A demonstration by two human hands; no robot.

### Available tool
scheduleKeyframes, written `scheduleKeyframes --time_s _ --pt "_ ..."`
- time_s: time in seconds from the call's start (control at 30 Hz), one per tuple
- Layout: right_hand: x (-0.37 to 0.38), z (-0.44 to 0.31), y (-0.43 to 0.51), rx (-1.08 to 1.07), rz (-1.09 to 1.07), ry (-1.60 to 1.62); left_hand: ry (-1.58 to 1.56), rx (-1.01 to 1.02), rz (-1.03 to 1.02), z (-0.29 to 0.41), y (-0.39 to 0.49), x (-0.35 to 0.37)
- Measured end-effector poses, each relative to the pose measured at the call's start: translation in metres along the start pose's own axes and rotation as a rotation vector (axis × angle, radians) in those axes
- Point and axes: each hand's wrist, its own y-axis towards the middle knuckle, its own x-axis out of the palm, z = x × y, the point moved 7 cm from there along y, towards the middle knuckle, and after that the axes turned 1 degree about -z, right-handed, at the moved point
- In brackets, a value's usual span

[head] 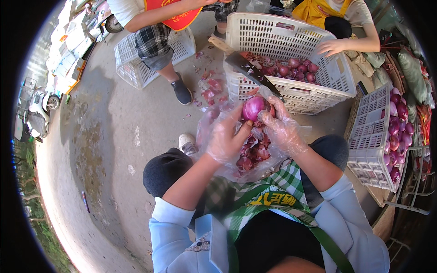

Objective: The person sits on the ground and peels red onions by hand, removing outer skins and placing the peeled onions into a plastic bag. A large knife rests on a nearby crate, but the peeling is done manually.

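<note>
Both my hands wear thin clear plastic gloves and hold one red onion between them. My left hand has its thumb and fingers against the onion's left side and lower edge. My right hand grips its right side, where some darker skin shows. Below the onion, an opened clear plastic bag over my lap holds loose dry onion skins. Just beyond my hands, a large knife with a wooden handle lies slanting across the near rim of a white plastic crate, which holds more red onions.
A second crate, full of onions, stands at the right beside a metal rack. Two people sit across from me; one rests a hand over the large crate. Skins litter the ground near a dark shoe. Parked scooters stand far left.
</note>
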Motion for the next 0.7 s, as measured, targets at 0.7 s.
scheduleKeyframes --time_s 0.7 --pt "0.008 -0.007 -0.001 -0.106 -0.137 0.030 0.009 -0.319 0.043 -0.029 -0.002 -0.007"
